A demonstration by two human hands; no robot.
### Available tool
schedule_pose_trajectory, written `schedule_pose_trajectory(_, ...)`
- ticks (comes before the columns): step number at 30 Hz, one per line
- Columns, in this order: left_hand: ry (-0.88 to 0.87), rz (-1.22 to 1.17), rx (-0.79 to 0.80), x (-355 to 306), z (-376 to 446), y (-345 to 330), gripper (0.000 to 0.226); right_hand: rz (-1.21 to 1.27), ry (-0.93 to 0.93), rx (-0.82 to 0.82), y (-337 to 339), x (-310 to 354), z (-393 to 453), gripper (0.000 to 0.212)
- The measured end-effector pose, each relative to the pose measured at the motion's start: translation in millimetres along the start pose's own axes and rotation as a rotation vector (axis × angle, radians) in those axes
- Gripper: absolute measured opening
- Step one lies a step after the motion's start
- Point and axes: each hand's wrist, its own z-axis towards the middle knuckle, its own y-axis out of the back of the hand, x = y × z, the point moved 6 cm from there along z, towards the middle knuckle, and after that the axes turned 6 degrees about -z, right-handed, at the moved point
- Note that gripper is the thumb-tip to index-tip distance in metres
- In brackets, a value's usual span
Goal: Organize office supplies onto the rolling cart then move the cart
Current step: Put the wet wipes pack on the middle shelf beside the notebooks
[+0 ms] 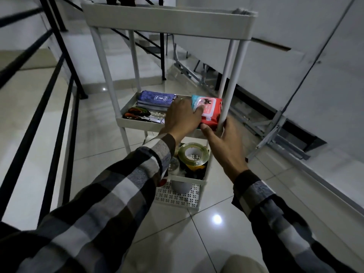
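A white plastic cart (169, 22) with round posts and shallow, rounded trays stands on glossy pale floor tiles (197, 243), beside a black metal railing (49, 79). On its middle tray, a flat blue patterned packet (155, 97) tops a stack at the far left, and scissors (136, 114) with dark handles lie nearer the front edge. At the tray's right end lies a soft red and pale blue wipes pack (209, 111), glossy, with a black cat drawn on it. The left hand (181, 120) rests flat on the pack's left end, fingers spread and loose. The right hand (222, 142) wraps the front right post, its thumb pressed against the pack's near edge. On the tray below sits a shiny roll of tape (193, 155).
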Motion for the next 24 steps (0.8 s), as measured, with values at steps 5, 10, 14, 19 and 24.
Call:
schedule_pose_trajectory(5,-0.009,-0.066,0.019,-6,-8,4,0.050,0.019,-0.018,0.040,0,2,1,0.054)
schedule_pose_trajectory(10,-0.034,-0.036,-0.061,-12,-27,25,0.060,0.002,-0.021,0.036,10,9,-2,0.061)
schedule_pose_trajectory(14,-0.044,0.004,-0.063,-24,-42,38,0.060,-0.010,-0.033,0.004,22,19,-17,0.071)
schedule_pose_trajectory(19,-0.059,-0.112,-0.072,-44,-86,62,0.057,-0.112,-0.031,0.008,45,35,-57,0.077)
schedule_pose_trajectory(24,-0.068,-0.135,-0.089,-81,-133,90,0.051,-0.186,-0.006,0.058,82,59,-99,0.078)
